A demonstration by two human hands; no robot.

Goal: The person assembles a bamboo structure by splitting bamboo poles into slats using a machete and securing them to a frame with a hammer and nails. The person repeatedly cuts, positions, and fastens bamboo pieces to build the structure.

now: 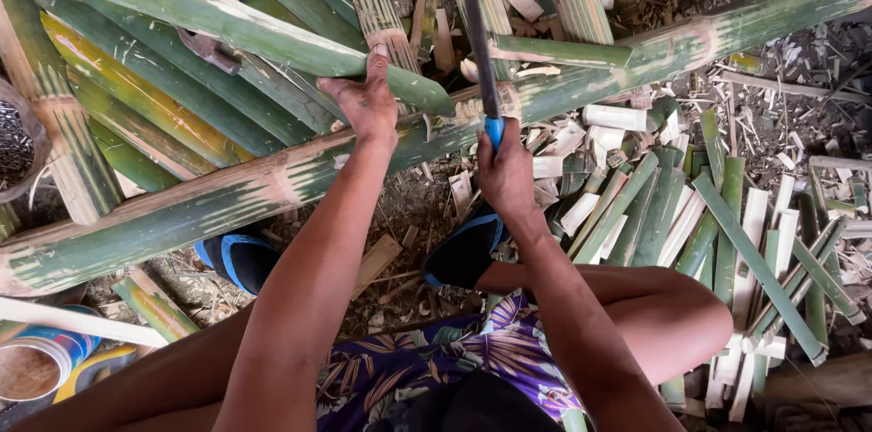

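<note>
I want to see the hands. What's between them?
Between the left hand and right hand lies the long bamboo pole, seen in the head view.
</note>
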